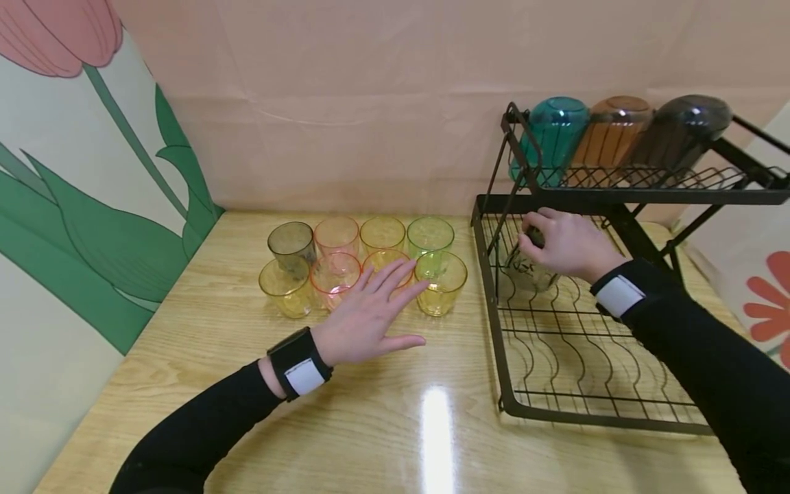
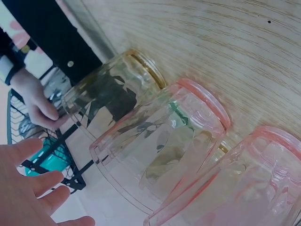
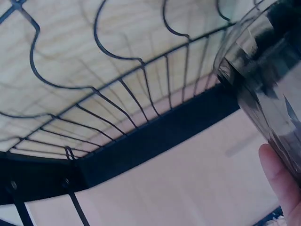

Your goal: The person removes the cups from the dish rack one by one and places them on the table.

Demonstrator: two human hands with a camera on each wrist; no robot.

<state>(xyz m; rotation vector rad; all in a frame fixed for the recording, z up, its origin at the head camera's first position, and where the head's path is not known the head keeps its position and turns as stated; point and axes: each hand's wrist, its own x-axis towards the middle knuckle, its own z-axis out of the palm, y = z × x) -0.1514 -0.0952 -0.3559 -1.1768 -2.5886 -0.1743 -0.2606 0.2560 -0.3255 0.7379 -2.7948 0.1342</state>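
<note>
My right hand [image 1: 568,240] grips a clear greyish glass [image 1: 532,276] from above, low over the lower tier of the dark metal dish rack [image 1: 503,357]. In the right wrist view the glass [image 3: 268,89] is close up, with one fingertip against its side; whether it touches the wires I cannot tell. My left hand [image 1: 364,319] is spread flat, fingers straight, beside and partly over the front row of coloured glasses, holding nothing. Nearest to it are a pink glass [image 1: 333,274] and a yellow glass [image 1: 441,285]; its fingers partly cover an orange-rimmed glass [image 1: 385,261].
A grey glass [image 1: 290,240], a pink glass [image 1: 336,232], a yellow glass [image 1: 382,232] and a green glass [image 1: 430,233] form the back row. Teal [image 1: 552,137], amber [image 1: 617,130] and dark grey [image 1: 679,130] glasses stand bottom-up on the rack's upper shelf [image 1: 654,195].
</note>
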